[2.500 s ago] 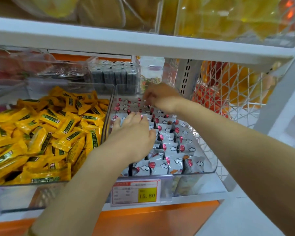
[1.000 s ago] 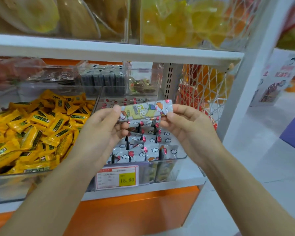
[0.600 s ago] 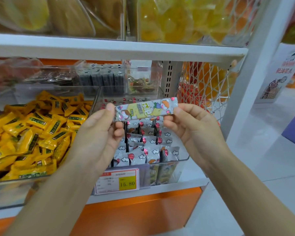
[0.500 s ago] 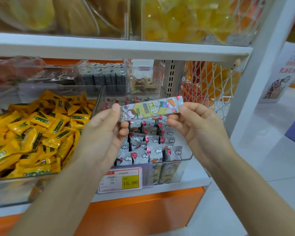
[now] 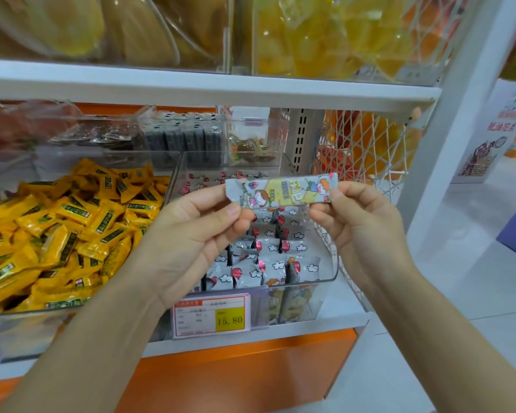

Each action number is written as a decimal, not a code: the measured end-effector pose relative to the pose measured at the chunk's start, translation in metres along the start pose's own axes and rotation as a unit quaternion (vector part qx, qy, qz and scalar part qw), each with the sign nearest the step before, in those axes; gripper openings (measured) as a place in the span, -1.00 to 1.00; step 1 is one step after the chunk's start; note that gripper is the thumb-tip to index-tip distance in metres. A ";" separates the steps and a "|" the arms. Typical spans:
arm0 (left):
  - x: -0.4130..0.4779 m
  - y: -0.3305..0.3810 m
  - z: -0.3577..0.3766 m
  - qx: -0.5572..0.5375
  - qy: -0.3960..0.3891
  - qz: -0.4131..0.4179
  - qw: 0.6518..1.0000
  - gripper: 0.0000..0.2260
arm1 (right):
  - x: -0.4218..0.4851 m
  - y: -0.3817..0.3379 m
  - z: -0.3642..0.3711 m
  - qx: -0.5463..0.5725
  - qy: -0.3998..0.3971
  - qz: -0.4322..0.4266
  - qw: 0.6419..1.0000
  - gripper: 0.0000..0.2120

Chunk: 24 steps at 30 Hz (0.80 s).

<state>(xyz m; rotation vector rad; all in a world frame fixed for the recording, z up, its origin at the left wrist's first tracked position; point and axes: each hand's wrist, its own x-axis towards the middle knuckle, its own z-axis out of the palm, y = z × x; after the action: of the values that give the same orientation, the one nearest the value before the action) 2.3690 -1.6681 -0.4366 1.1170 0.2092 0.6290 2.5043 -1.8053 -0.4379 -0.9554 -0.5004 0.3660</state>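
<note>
2 raised hands, left hand [image 5: 188, 234] and right hand [image 5: 361, 222], pinch the snack bar's [image 5: 280, 190] ends.

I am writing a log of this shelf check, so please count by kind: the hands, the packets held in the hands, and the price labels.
Hands: 2, the left hand and the right hand
Held packet: 1, pinched at both ends
Price label: 1
Total: 4

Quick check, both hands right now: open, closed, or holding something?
Left hand: pinches the left end of the snack bar packet.
Right hand: pinches the packet's right end.
</note>
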 end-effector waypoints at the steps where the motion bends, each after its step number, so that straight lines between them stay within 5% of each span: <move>1: -0.001 0.001 0.000 0.011 0.011 0.003 1.000 -0.72 | 0.000 0.000 0.000 -0.002 -0.003 -0.003 1.000 -0.88; 9: -0.005 -0.001 0.003 0.191 0.096 0.096 0.972 -0.94 | 0.000 0.002 0.002 -0.002 0.009 -0.006 1.000 -0.89; 24: -0.004 0.002 0.005 0.029 0.077 0.014 0.996 -0.90 | 0.001 0.002 0.001 0.006 -0.010 -0.001 1.000 -0.88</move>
<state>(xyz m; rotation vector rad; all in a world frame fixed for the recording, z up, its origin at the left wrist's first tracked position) 2.3676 -1.6732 -0.4337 1.1295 0.3465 0.7399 2.5047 -1.8032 -0.4391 -0.9409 -0.5182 0.3763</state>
